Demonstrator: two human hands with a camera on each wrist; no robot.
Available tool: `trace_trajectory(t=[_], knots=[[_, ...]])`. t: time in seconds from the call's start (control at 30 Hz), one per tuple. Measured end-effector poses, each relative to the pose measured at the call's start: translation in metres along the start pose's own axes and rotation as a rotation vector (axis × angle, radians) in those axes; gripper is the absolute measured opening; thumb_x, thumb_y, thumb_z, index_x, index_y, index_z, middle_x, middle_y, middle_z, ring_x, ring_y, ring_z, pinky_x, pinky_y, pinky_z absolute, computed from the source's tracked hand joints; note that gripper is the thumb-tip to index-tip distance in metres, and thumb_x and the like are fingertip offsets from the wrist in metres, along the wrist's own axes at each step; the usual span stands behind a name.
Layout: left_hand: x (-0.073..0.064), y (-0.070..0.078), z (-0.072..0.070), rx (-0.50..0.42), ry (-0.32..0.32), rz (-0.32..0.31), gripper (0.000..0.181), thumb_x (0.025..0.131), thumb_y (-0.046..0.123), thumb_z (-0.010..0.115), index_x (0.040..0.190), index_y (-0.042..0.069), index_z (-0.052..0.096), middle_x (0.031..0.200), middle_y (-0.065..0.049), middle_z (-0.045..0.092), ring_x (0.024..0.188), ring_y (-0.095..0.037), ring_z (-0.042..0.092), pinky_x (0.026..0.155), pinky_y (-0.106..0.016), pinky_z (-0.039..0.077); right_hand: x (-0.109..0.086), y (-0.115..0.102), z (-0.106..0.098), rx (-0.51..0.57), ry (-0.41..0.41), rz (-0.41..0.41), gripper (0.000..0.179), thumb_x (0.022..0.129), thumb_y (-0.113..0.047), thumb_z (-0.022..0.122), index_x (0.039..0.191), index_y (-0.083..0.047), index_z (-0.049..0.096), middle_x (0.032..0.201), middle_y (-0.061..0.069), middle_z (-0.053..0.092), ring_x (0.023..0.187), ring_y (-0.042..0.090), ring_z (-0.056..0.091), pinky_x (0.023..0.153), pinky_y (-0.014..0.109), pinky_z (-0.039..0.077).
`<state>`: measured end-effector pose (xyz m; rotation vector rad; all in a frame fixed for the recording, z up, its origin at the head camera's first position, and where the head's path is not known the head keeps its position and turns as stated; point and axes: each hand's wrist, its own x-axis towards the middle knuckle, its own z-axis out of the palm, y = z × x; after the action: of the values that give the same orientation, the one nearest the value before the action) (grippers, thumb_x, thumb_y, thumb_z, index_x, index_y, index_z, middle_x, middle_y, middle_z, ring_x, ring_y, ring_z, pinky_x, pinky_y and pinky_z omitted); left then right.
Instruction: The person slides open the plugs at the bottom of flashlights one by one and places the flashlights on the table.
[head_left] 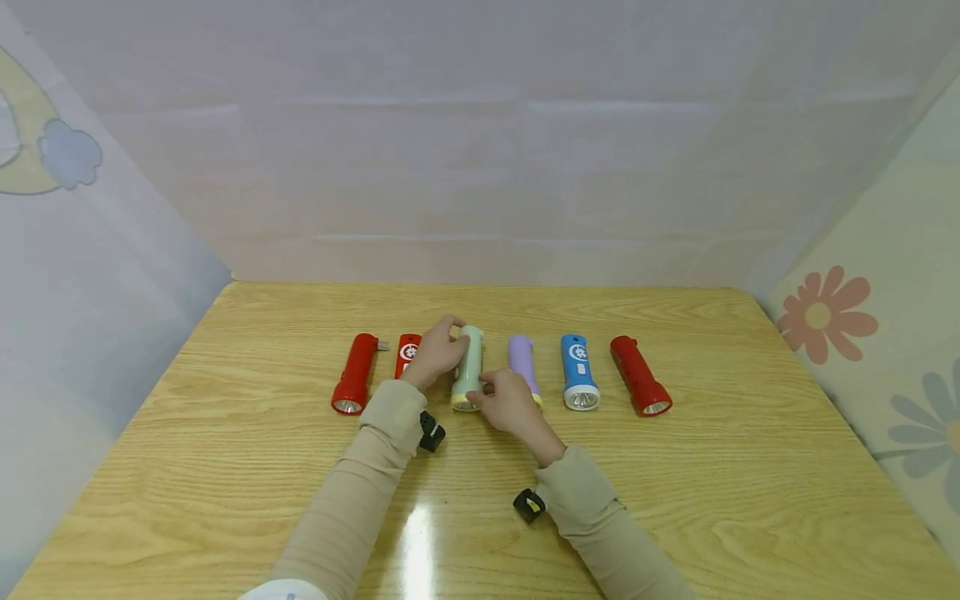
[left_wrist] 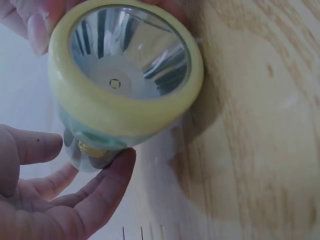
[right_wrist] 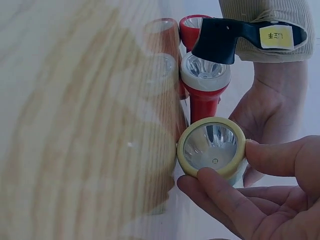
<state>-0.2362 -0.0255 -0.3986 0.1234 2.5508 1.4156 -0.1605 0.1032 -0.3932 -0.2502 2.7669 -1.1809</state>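
Note:
A pale green flashlight [head_left: 470, 360] with a cream-yellow head lies in the middle of a row of flashlights, its lens toward the person. My left hand [head_left: 441, 354] holds its body near the tail end, thumb and fingers on either side of it. At the lens end my right hand [head_left: 512, 403] pinches the yellow rim [right_wrist: 186, 162] between thumb and fingers. Just right of it lies a purple flashlight [head_left: 521, 357], partly covered by the right hand. Left of it, a red flashlight with a white head [right_wrist: 206, 82] is mostly hidden behind the left hand in the head view.
Another red flashlight [head_left: 355, 375] lies at the row's left end. To the right are a blue and white flashlight [head_left: 577, 367] and a further red flashlight [head_left: 639, 375]. The wooden table [head_left: 225, 467] meets a pale cloth backdrop [head_left: 480, 167] at its far edge.

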Motion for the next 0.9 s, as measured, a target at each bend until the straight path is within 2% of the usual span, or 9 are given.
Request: trace_trajectory(t=[0.13,0.53,0.73,0.9], knots=[[0.0,0.0,0.0,-0.027,0.004,-0.011,0.034,0.095,0.018,0.046,0.127,0.008,0.045,0.116,-0.02,0.053,0.1,-0.029,0.053,0.078,-0.039,0.048,0.001,0.001,0.001,0.013,0.008,-0.002,0.034,0.084,-0.01,0.065,0.11,0.012,0.059,0.098,0.021,0.064,0.089,0.029,0.063,0.071,0.036,0.052],[-0.001,0.002,-0.001,-0.062,0.017,-0.006,0.032,0.095,0.017,0.047,0.126,0.01,0.044,0.109,-0.018,0.055,0.093,-0.029,0.056,0.074,-0.038,0.048,0.003,0.004,0.001,0.05,0.021,-0.002,0.041,0.082,-0.012,0.068,0.111,0.013,0.057,0.1,0.024,0.063,0.09,0.031,0.063,0.073,0.036,0.052],[-0.001,0.002,-0.001,-0.095,0.01,0.012,0.034,0.096,0.016,0.046,0.129,0.01,0.043,0.109,-0.017,0.055,0.094,-0.028,0.055,0.073,-0.037,0.048,0.006,0.007,-0.002,0.05,-0.017,0.013,0.042,0.081,-0.013,0.068,0.113,0.012,0.056,0.1,0.022,0.064,0.094,0.03,0.062,0.075,0.036,0.051],[-0.002,0.001,-0.001,-0.116,0.004,0.025,0.035,0.096,0.017,0.046,0.131,0.01,0.042,0.109,-0.016,0.054,0.094,-0.028,0.055,0.07,-0.035,0.048,0.011,0.007,-0.007,0.062,-0.073,0.037,0.047,0.081,-0.012,0.068,0.118,0.012,0.053,0.099,0.022,0.064,0.084,0.027,0.065,0.07,0.034,0.052]])
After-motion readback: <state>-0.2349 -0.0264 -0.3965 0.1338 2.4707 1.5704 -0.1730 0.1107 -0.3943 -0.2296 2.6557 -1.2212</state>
